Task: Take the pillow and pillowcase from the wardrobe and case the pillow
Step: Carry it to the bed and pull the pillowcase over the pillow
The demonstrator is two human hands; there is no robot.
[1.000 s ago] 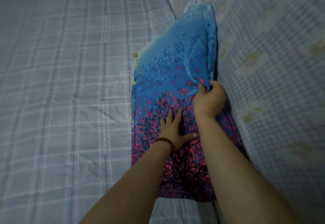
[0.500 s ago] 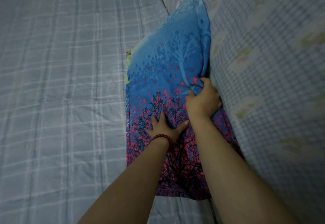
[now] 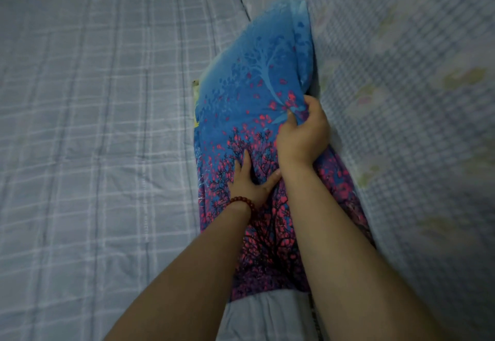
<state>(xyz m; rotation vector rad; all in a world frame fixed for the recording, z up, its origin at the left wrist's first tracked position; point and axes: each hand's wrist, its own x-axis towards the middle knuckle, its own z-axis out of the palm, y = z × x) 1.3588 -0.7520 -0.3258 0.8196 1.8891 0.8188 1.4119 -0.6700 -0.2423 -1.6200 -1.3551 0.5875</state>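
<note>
A blue pillowcase (image 3: 241, 99) printed with pink and black trees lies lengthwise on the bed, filled by the pillow. A yellowish strip of the pillow (image 3: 196, 105) peeks out at its left edge. My left hand (image 3: 250, 182), with a red bead bracelet on the wrist, presses flat on the case with fingers spread. My right hand (image 3: 302, 134) grips a bunched fold of the fabric near the case's right edge.
A pale grey checked bedsheet (image 3: 93, 126) covers the bed to the left. A light checked quilt with faded flower prints (image 3: 401, 99) rises along the right, touching the pillowcase. A dark gap runs along the top left edge.
My right hand has kept its hold and pulled the fold of fabric slightly upward. My left hand stays pressed on the case. The view shifted a little.
</note>
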